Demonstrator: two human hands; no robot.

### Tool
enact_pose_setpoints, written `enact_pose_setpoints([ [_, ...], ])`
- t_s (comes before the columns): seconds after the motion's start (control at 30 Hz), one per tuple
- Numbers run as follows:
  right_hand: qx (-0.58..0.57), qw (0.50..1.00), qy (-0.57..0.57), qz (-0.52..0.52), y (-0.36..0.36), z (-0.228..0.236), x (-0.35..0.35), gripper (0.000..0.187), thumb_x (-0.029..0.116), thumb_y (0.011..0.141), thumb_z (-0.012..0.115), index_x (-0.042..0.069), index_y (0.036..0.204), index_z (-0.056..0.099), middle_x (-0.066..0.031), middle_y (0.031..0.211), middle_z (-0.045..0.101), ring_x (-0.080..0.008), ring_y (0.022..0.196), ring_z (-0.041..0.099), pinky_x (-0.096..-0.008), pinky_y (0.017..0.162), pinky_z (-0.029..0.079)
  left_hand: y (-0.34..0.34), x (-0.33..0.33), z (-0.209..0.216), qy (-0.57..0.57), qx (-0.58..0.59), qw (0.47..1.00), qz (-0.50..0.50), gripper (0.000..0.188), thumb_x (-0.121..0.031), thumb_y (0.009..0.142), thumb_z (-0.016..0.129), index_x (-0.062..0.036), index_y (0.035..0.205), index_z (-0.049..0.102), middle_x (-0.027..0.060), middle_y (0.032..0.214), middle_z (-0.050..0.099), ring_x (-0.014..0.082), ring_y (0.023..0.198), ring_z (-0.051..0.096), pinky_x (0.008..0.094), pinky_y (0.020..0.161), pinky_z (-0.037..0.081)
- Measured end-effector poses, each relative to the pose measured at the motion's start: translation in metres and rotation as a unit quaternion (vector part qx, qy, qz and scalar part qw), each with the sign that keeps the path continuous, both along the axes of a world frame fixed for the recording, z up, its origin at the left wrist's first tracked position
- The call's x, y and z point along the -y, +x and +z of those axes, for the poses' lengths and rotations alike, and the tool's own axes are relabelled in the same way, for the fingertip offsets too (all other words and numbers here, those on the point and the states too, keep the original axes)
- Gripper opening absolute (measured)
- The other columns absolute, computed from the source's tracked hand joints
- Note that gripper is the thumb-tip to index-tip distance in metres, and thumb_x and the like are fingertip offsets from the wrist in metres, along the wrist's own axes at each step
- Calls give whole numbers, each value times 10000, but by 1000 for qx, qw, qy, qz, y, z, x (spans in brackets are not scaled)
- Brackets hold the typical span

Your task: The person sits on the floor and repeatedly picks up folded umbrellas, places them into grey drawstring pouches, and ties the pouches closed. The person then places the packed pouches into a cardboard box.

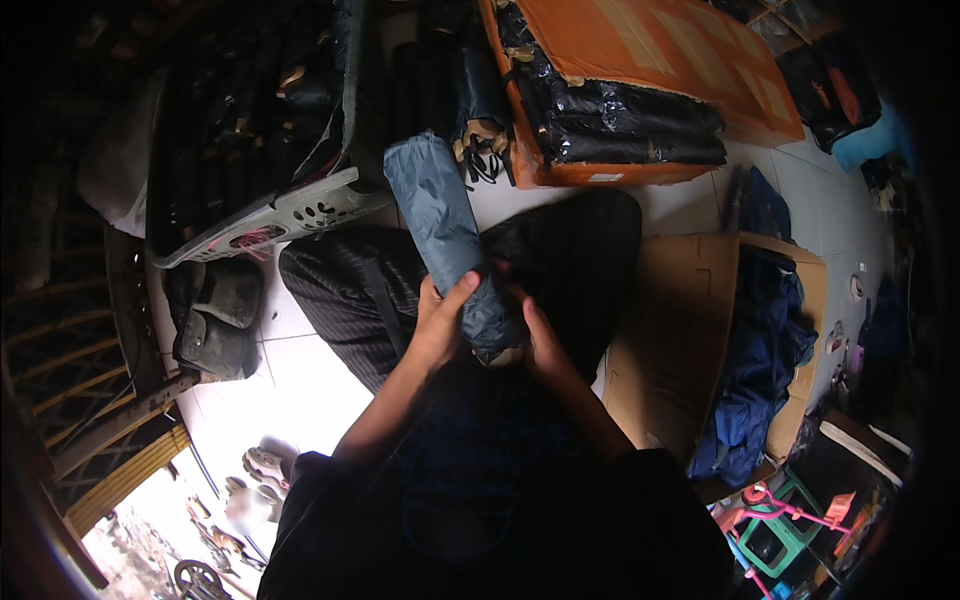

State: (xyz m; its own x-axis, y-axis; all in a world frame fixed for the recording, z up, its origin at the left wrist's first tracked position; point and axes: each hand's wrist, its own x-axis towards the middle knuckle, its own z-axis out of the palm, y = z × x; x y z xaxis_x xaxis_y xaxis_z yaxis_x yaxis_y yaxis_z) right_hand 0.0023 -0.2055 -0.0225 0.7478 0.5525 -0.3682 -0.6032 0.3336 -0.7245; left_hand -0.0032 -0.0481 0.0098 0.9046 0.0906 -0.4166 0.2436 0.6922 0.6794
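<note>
A long rolled bundle of grey-blue, shiny fabric (pixel 432 205) is held slanting over my lap, its far end leaning left. My left hand (pixel 440 318) wraps round its near left side, with the thumb lying on top. On the other side, my right hand (pixel 540 335) grips the near end, most of its fingers hidden behind the roll. Something dark and tan shows at the bundle's lower end, too shaded to make out. Beneath it are my crossed legs in dark striped trousers (pixel 340 290).
A grey plastic crate (pixel 300 210) of dark bundles stands far left. At the back, an orange carton (pixel 640 40) holds black plastic-wrapped rolls. An open brown carton (pixel 665 320) with blue fabric (pixel 760 350) lies right. A grey bag (pixel 218 320) rests left on the tiles.
</note>
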Motion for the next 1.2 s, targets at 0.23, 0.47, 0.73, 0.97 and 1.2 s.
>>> enact_pose_setpoints([
  [0.23,93,991,-96,16,7,22,-14,395,254,991,418,4,1295,389,-154,1131,538,-217,988,579,-327,881,454,21,-7,10,72,42,996,-6,427,-216,831,688,40,1133,528,170,1049,636,247,935,635,371,847,509],
  [0.47,44,999,-21,22,5,33,-18,411,191,976,430,37,1337,307,-139,920,562,-185,571,601,-296,494,499,23,2,19,82,27,996,24,366,-174,798,720,33,1058,567,130,951,652,211,856,640,340,766,522],
  [0.73,179,977,-105,-57,1,44,-17,412,87,927,486,19,1318,378,-128,1007,562,-169,711,616,-286,607,507,9,14,47,107,-8,994,-11,280,-123,779,743,14,999,634,92,939,673,148,783,634,279,708,517],
  [0.97,311,927,-179,-111,7,51,-20,407,33,877,490,-41,1267,397,-152,1180,537,-203,1136,503,-331,982,375,8,24,51,144,58,988,27,301,-126,774,746,6,1018,630,101,1023,664,138,807,628,264,673,513],
  [1.2,278,924,-233,-122,10,52,-24,417,38,832,606,-9,1208,430,-174,1168,538,-223,1092,540,-338,922,423,0,19,23,83,29,996,32,380,-137,803,722,8,1113,559,76,995,628,155,914,597,287,799,479],
])
